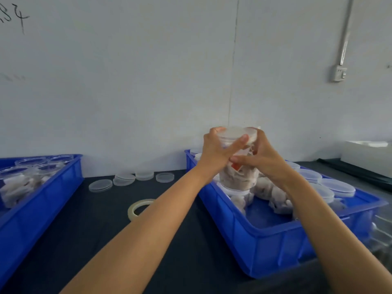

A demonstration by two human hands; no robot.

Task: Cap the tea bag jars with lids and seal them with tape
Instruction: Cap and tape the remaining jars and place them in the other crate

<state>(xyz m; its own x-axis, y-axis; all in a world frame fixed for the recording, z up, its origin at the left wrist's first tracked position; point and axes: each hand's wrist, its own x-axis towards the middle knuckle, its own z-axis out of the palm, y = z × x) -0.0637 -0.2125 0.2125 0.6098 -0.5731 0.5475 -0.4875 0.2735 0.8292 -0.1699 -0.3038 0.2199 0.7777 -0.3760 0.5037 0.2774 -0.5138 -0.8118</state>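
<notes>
Both hands are holding a clear jar point(237, 166) of tea bags up above the far left part of the right blue bin point(265, 247). The left hand point(214, 153) is wrapping its fingers around the jar's upper left side, its grip clamped on the jar, with the thumb lying across the front just under the lid point(236, 132). The right hand point(263, 160) is curling around the jar's right side, its grip likewise clamped on the jar, with a fingertip reaching up to the lid's right rim. The translucent lid is sitting on the jar's mouth; whether it is fully pressed on cannot be told.

Inside the right blue bin, more lidded jars point(337, 185) are standing along the far and right side, and one is sitting directly beneath the held jar. A roll of clear tape point(139, 206) is lying on the dark table point(101, 230), near the left forearm. Farther back, several loose lids point(125, 179) are resting on the table by the wall. At the left, another blue bin point(42, 192) is holding open jars point(31, 162) filled with tea bags.
</notes>
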